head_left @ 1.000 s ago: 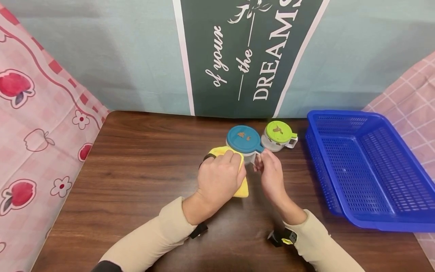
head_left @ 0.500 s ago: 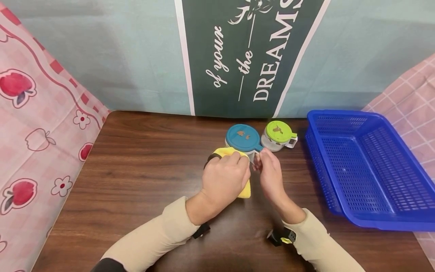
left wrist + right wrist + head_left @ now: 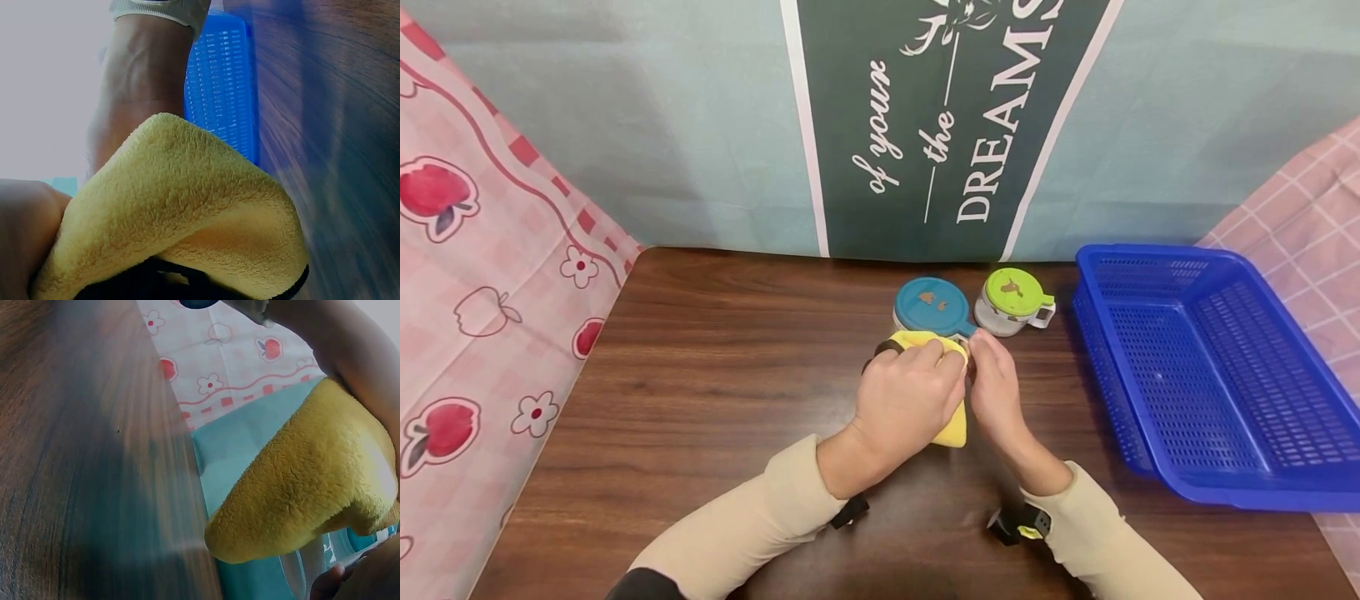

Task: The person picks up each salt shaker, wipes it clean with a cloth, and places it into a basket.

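Observation:
My left hand (image 3: pixel 910 400) grips a folded yellow cloth (image 3: pixel 955 427) with dark edging, which fills much of the left wrist view. The cloth lies against the near side of a clear cup with a blue lid (image 3: pixel 931 305). My right hand (image 3: pixel 996 379) holds this cup at its handle, by the lid's tab; the fingertips are mostly hidden. In the right wrist view the cloth (image 3: pixel 294 487) covers most of the cup, and only a bit of its clear wall (image 3: pixel 309 565) shows. A second cup with a green lid (image 3: pixel 1015 290) stands just behind, to the right.
A blue perforated basket (image 3: pixel 1161 454) stands at the right of the brown wooden table (image 3: pixel 722 358). Behind the table hangs a blue-green cloth with lettering (image 3: pixel 715 125). A pink apple-print cloth (image 3: pixel 482 275) borders the left side.
My left hand and the yellow cloth have moved right along the cup's near side, toward my right hand. The blue-lidded cup has shifted very slightly left. My right hand keeps its hold.

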`<state>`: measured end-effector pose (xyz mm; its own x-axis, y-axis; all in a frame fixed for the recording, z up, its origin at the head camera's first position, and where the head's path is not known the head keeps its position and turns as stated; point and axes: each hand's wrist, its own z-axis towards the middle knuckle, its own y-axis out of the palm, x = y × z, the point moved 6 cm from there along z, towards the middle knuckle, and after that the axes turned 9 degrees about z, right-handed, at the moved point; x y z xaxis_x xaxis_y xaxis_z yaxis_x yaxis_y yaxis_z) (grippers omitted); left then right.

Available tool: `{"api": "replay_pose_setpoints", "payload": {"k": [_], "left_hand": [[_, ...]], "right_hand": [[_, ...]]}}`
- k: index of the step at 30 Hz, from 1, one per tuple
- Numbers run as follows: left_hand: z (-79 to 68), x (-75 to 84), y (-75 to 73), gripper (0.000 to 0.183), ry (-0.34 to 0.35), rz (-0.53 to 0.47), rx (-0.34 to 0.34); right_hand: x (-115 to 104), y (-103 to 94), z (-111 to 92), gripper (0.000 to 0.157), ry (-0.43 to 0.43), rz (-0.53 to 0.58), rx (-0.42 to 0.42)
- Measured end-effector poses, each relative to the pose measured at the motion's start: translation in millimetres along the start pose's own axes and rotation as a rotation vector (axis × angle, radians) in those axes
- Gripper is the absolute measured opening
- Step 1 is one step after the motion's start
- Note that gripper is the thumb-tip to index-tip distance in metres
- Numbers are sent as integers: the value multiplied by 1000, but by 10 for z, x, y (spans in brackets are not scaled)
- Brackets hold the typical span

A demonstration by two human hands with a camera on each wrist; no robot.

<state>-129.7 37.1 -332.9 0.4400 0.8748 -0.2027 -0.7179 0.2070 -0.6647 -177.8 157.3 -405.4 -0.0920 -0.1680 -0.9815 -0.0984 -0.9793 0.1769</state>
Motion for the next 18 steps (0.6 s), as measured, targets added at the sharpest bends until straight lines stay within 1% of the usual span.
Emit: {"api": "replay_pose_setpoints", "payload": {"k": [2,5,9,11,18], "left_hand": [[1,0,-1,20,9,-3,-13],[-12,-11,0,19,10,1,-33],[-43,-51,0,18,-11,11,-61],[-60,-80,1,18,-25,14,-77],[-118,-214,17,18,-80,33,-114]], "right_hand": [[7,-8,2,34,6,9,5],[24,-8,3,34,18,61,-3],[53,15,1,32,34,158,-42],[61,23,1,31,41,189,-54],[49,12,17,30,49,208,-38]]}}
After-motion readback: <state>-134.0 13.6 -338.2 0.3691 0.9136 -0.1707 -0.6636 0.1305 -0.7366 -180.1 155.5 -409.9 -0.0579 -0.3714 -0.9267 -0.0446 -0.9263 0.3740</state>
